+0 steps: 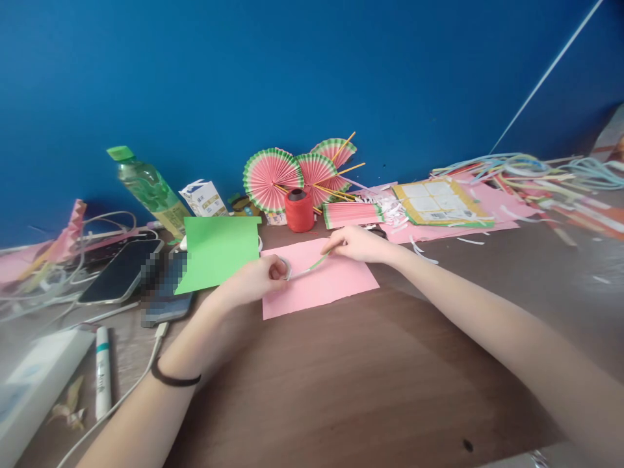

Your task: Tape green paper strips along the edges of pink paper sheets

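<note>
1. Pinching a pale, ring-shaped roll [288,268] between thumb and curled fingers, the left hand [263,275] rests over the left edge of a pink sheet [322,287].
2. The right hand [353,244] pinches the far end of a narrow strip [316,263], thumb against fingertips, above the sheet's upper edge.
3. The strip runs between the two hands, from the roll up to the right fingertips, whitish near the roll and greenish farther along.
4. The pink sheet lies on the brown desk [351,370]; a bright green sheet [219,250] is just beside it on the left, near the left wrist, which wears a black band [174,377].
5. Behind the pink sheet stands a red thread spool [299,214], with pleated pink-and-green fans [273,172] leaning by the blue wall [292,71].
6. Farther left are a green-capped bottle [149,188], a small carton [203,198], a dark phone [121,270] and a marker [103,374].
7. Right of the fans, a yellow-edged packet [439,201] lies over pink paper [507,203].
</note>
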Available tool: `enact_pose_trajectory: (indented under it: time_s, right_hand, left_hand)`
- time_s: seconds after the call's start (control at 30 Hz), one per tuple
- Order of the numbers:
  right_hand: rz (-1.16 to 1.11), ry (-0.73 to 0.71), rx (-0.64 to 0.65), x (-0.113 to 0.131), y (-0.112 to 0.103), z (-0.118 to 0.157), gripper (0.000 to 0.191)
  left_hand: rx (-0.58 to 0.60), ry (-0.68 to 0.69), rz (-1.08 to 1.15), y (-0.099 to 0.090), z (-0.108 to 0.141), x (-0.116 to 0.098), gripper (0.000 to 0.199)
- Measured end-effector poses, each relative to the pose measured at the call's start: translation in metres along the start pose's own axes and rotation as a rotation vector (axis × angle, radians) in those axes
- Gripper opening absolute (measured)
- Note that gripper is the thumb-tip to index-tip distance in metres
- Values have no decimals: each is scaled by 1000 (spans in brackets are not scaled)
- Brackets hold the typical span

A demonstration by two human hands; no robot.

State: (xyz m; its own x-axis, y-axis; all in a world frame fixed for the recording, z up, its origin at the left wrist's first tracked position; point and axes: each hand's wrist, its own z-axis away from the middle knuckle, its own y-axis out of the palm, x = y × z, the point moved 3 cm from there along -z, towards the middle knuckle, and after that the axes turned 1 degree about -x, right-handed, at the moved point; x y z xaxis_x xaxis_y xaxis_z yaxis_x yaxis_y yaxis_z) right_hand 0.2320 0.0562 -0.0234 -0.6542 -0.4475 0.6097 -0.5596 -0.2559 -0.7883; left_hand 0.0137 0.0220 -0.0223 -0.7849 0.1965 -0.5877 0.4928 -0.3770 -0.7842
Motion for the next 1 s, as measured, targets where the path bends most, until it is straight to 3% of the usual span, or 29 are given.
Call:
enact_pose_trajectory:
  time_s: [0.17, 0.27, 0.37, 0.57, 0.67, 0.73, 0.83, 1.0]
  right_hand:
    - [93, 49, -78, -4, -5, -1, 39]
    - [64, 42, -73, -2, -5, -1, 39]
    - [3, 1, -60, -1, -1, -1, 37]
    - [28, -138, -78, -2, 8, -5, 35]
    - [48, -160, -91, -4, 10, -6, 37]
    - [42, -181, -56, -4, 11, -6, 45]
    - [-15, -191, -23, -1, 12, -5, 56]
    - [-220, -81, -210, 8, 7, -1, 51]
  left_hand:
    - [43, 44, -32, 2, 0, 2, 18]
    - [-3, 38, -25, -3, 3, -3, 16]
    - [-148, -3, 59, -13, 6, -9, 18]
    - [-528, -56, 532, -30, 11, -17, 14]
    - [-612, -8, 766, -33, 13, -18, 15]
    - [-581, 44, 873, -33, 13, -20, 17]
    - [-446, 105, 917, -27, 12, -25, 18]
    - [-233, 148, 696, -7, 12, -38, 15]
